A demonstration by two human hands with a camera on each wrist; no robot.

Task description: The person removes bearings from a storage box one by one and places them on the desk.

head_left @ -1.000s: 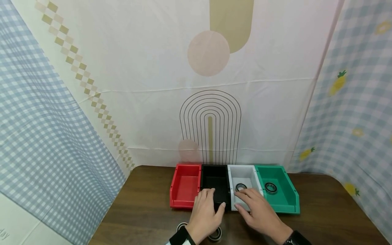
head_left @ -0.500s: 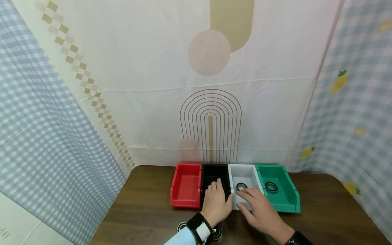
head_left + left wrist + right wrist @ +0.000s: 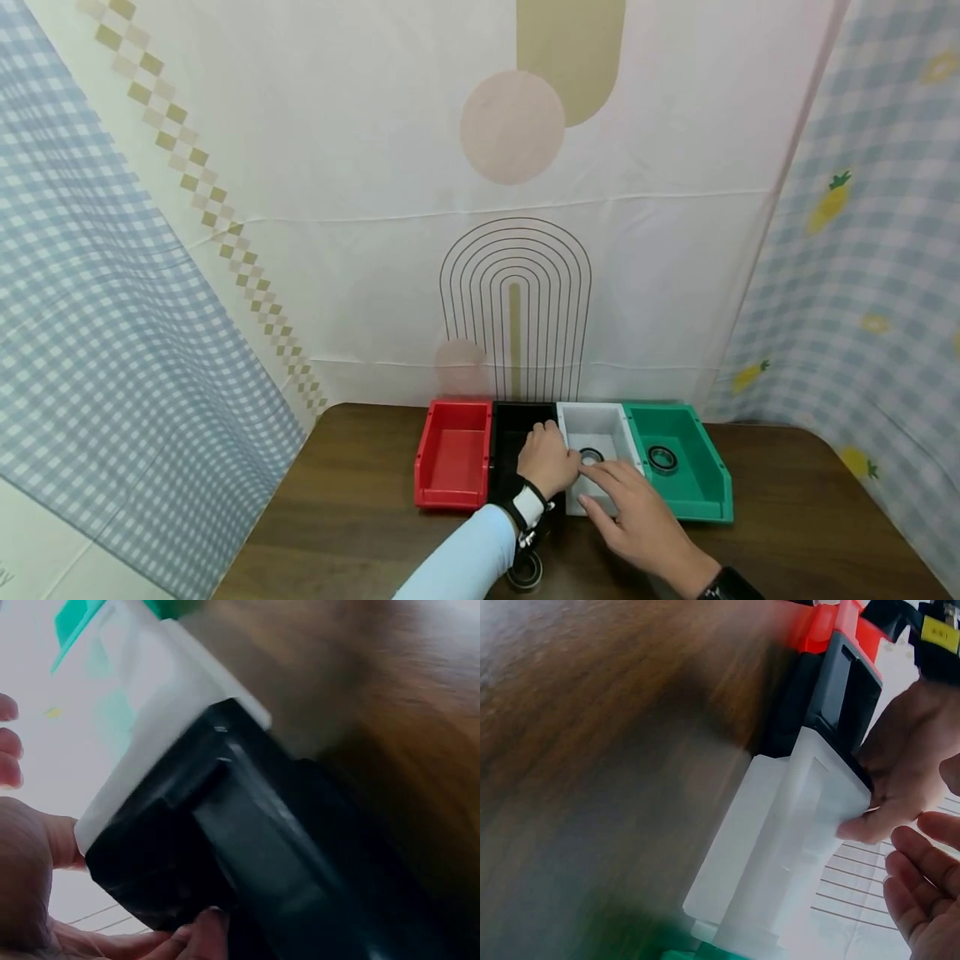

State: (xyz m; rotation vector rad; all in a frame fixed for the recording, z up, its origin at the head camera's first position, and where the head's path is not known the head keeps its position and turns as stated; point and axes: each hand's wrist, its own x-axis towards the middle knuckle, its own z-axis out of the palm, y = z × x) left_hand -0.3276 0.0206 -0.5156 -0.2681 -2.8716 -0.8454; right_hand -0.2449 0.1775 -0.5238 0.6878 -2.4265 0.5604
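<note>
My left hand (image 3: 551, 458) reaches over the black bin (image 3: 262, 825), its fingers bent down toward the inside. Its thumb touches the edge of the neighbouring white bin (image 3: 780, 847), as the right wrist view shows. Whatever lies under the left fingers is hidden; I cannot tell if they hold anything. My right hand (image 3: 637, 517) hovers over the white bin with loosely bent fingers and nothing in them, close to the left thumb. A ball bearing (image 3: 592, 451) lies in the white bin, partly covered by the hands. Another bearing (image 3: 653, 460) lies in the green bin (image 3: 712, 507).
The red bin (image 3: 453, 497) stands left of the black one, so the bins form a side-by-side row on the brown wooden table (image 3: 337, 500). A loose bearing (image 3: 537, 575) lies by the left forearm. A patterned cloth (image 3: 360, 167) hangs behind.
My left hand has moved forward and right over the black bin, and its fingers have bent down. The left sleeve now covers one bearing on the table. My right hand has barely moved.
</note>
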